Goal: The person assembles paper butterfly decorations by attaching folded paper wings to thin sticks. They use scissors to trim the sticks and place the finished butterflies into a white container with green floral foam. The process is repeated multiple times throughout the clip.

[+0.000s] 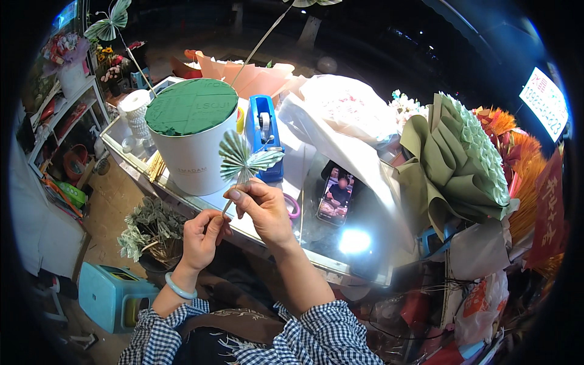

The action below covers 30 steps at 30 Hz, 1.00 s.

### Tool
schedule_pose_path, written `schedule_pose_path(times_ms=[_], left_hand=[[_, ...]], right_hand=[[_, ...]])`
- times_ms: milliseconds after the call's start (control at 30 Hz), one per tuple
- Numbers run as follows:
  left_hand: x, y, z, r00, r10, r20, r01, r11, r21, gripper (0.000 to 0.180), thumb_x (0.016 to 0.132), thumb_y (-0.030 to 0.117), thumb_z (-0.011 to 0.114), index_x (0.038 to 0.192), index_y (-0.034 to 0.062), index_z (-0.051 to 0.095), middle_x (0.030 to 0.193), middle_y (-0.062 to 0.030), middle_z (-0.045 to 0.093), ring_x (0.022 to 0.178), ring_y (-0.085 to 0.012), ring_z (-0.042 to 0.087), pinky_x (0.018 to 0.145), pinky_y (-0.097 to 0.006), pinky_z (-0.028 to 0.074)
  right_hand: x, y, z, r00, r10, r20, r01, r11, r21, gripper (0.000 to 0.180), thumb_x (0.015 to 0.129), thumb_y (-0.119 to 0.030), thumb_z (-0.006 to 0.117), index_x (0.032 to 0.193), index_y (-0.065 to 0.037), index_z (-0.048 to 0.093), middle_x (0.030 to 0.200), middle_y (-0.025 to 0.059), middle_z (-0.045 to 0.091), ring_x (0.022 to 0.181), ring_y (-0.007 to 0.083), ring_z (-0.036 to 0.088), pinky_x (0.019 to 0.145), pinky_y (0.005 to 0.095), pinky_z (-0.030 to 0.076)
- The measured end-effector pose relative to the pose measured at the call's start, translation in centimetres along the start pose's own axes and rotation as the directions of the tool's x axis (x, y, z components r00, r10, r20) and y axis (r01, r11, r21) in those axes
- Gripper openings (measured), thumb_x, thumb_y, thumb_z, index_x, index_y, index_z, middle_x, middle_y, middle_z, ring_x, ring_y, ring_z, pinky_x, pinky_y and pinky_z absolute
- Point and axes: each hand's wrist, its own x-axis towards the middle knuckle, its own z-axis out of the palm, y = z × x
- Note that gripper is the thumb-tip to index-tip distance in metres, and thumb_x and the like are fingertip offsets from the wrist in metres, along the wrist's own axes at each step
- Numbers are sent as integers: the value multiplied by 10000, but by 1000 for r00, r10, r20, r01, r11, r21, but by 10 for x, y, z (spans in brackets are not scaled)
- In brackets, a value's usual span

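Observation:
Between my two hands is a folded-paper butterfly (pixel 244 159) on a thin stick, pale green with pleated wings. My right hand (pixel 266 210) pinches the stick just under the wings. Lower down, my left hand (pixel 204 236) grips the same stick between thumb and fingers. Just beyond them stands a white round bucket (pixel 193 163), filled to the rim with green floral foam (pixel 193 106). Two more pleated butterflies rise on long stems by the bucket, one (pixel 109 22) at the upper left and one cut off by the top edge.
A blue tape dispenser (pixel 263 125) stands right of the bucket, near a purple ring (pixel 292 207). A lit phone (pixel 336 196) lies on the table. Wrapped bouquets (pixel 447 164) crowd the right. Left below are a potted plant (pixel 152 228) and a blue stool (pixel 109 295).

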Motion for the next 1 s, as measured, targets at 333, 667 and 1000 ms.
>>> schedule_pose_path(times_ms=[333,667,1000], left_hand=[[8,2,-18,977,-136,166,146,988,-55,266,954,226,487,886,-7,596,659,-26,598,498,-30,440,452,-166,330],[-5,-11,-20,949,-230,215,272,944,-190,197,933,139,522,1010,-20,610,788,-40,636,655,-68,563,613,-195,465],[-18,-8,-30,897,-149,417,92,984,152,161,887,117,567,956,-8,641,868,-77,641,798,-131,598,730,-253,471]], right_hand=[[3,5,-4,999,-36,7,36,979,-200,178,863,-121,613,866,49,666,729,32,502,616,83,475,561,211,384],[7,5,-2,987,29,-157,-50,990,-135,144,840,-96,649,851,45,680,688,5,499,584,54,444,514,199,350],[7,7,5,989,66,-135,-76,994,-77,157,855,-89,625,877,62,663,736,27,538,577,66,471,516,199,372]])
